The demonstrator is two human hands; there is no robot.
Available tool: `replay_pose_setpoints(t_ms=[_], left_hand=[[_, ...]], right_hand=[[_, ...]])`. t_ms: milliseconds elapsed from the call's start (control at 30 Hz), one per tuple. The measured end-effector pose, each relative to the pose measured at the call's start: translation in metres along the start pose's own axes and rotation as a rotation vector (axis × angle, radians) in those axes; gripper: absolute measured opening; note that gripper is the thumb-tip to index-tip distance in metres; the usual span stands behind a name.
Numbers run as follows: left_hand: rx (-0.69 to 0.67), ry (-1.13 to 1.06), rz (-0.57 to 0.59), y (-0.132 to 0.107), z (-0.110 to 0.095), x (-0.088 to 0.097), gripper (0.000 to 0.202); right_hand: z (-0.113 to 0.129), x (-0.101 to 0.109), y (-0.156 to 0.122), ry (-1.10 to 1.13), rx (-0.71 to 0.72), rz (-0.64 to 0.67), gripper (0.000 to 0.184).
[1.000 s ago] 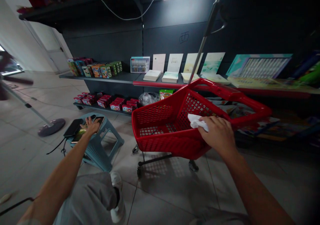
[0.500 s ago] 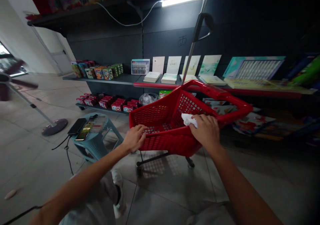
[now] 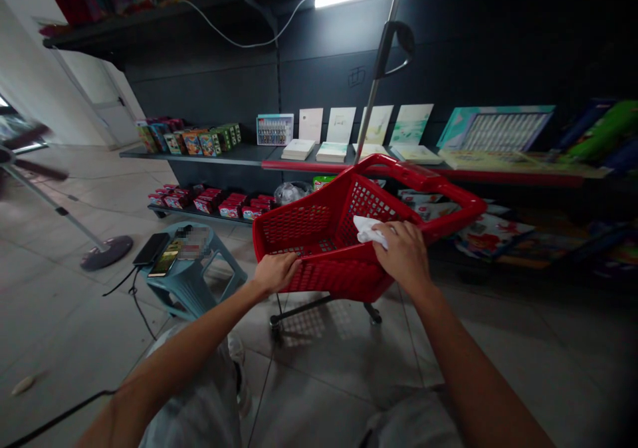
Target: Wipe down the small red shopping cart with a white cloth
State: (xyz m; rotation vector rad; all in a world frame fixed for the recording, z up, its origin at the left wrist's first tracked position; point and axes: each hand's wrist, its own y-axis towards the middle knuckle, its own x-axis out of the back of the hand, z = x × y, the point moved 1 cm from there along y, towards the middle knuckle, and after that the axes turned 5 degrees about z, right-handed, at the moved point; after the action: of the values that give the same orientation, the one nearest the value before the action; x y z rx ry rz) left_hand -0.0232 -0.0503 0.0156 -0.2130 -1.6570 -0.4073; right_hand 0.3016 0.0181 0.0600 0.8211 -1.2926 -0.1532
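Note:
A red plastic shopping basket on wheels (image 3: 309,225) stands on the tiled floor in front of me, with a long pull handle (image 3: 379,82) rising from its far side. My left hand (image 3: 274,272) grips the basket's near rim, fingers curled over it. My right hand (image 3: 403,255) is closed on a crumpled white cloth (image 3: 367,230) and presses it against the rim on the right side.
A pale blue plastic stool (image 3: 192,278) with phones (image 3: 155,248) on top stands to the left, a cable trailing from it. A standing fan (image 3: 64,215) is further left. Dark shelves (image 3: 219,157) with boxes, books and red packets line the wall behind.
My left hand left the stool, crossed to the basket and now grips its near rim. My right hand stayed on the rim with the cloth.

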Motion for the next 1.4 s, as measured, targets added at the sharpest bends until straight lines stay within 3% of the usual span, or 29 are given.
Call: replay_pose_setpoints(t_ms=[500, 700, 967, 1067, 1233, 1400], left_hand=[[-0.046, -0.045, 0.007, 0.002, 0.005, -0.003, 0.048], [-0.047, -0.05, -0.008, 0.006, 0.004, -0.005, 0.048], [-0.026, -0.081, 0.002, 0.01, 0.002, -0.004, 0.049], [-0.023, -0.079, -0.001, 0.012, 0.002, -0.004, 0.049], [-0.019, -0.079, -0.009, 0.015, 0.001, -0.006, 0.05], [0.004, -0.084, -0.007, 0.019, -0.001, -0.006, 0.049]], right_hand=[[0.01, -0.007, -0.014, 0.151, -0.036, -0.179, 0.032], [0.007, -0.017, -0.033, 0.111, -0.228, -0.295, 0.037], [0.013, -0.064, -0.054, 0.431, -0.582, -0.377, 0.047], [0.021, -0.087, -0.057, 0.499, -0.652, -0.395, 0.05], [0.045, -0.116, -0.062, 0.556, -0.725, -0.425, 0.05], [0.082, -0.131, -0.06, 0.826, -0.793, -0.406, 0.054]])
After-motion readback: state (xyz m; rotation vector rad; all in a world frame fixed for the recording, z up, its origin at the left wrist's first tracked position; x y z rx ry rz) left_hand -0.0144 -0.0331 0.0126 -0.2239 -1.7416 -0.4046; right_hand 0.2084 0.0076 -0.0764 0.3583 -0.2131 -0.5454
